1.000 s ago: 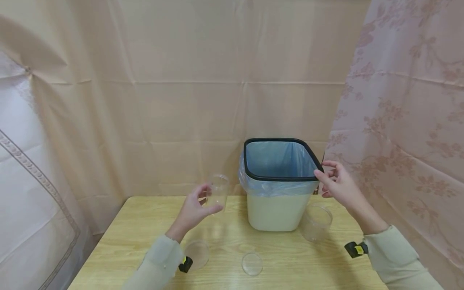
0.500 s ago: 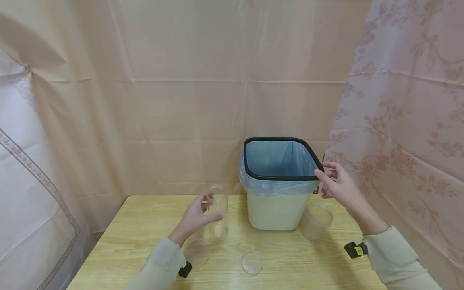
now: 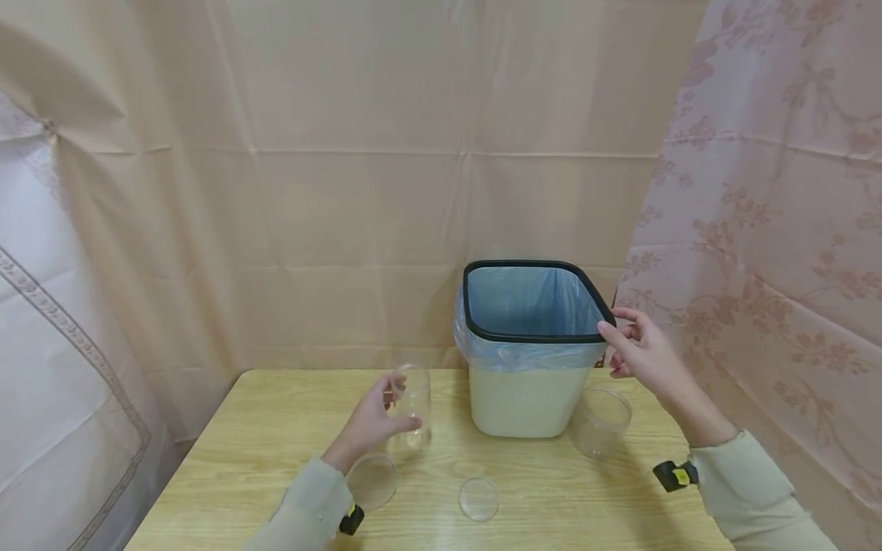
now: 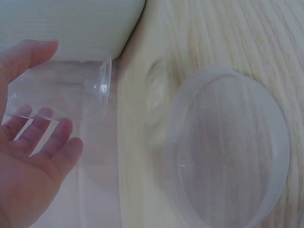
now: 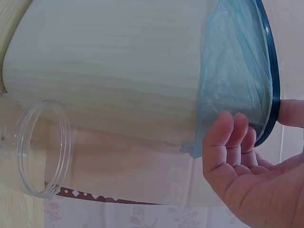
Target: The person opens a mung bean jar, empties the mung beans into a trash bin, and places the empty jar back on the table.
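Observation:
My left hand (image 3: 377, 422) holds a clear plastic jar (image 3: 416, 405), thumb on one side and fingers on the other. The jar stands upright, its lower end close over or on the table left of the bin. In the left wrist view, the fingers (image 4: 56, 137) curve along the jar (image 4: 71, 90). My right hand (image 3: 641, 348) pinches the black rim of a pale trash bin (image 3: 527, 402) at its right front corner. The bin has a blue liner bag (image 5: 232, 61). In the right wrist view, curled fingers (image 5: 228, 137) lie against the liner.
A wider clear jar (image 3: 601, 425) stands right of the bin. A clear round lid (image 3: 478, 500) lies at the front middle of the wooden table (image 3: 551, 497). Another clear round piece (image 3: 373, 482) lies near the left wrist. A beige curtain (image 3: 358, 229) hangs behind.
My left hand has lowered the clear jar toward the table, left of the bin. The right hand has stayed at the bin's rim.

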`<state>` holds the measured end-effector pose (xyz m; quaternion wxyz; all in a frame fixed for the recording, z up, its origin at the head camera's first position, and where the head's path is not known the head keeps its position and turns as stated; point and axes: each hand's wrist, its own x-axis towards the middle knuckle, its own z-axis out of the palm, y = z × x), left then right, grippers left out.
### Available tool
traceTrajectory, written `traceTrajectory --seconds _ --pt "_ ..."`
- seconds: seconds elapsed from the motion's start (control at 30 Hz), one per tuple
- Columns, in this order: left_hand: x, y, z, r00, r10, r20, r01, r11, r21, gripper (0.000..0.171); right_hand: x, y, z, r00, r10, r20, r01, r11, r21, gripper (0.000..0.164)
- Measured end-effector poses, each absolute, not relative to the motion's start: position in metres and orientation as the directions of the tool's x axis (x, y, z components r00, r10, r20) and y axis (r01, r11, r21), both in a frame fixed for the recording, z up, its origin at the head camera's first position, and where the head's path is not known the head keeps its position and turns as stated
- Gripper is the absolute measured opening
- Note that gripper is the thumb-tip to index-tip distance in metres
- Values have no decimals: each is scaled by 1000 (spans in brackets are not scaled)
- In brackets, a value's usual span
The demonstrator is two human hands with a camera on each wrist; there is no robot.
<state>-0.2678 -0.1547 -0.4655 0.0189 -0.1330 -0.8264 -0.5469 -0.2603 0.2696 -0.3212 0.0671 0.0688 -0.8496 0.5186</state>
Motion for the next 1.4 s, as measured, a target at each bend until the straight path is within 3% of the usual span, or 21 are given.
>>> traceTrajectory --seconds 0.43,0.77,1.4 --pt "-265 -154 -475 -971 197 135 201 374 906 78 -259 271 -322 -986 -43 158 -160 464 -871 77" --pt "-265 -154 -481 -966 224 133 231 506 831 75 -261 270 -323 -986 -60 154 -165 429 -888 75" --pt "-270 -156 -489 -963 238 127 242 557 795 73 -261 267 -327 -989 -45 138 -145 377 -915 76"
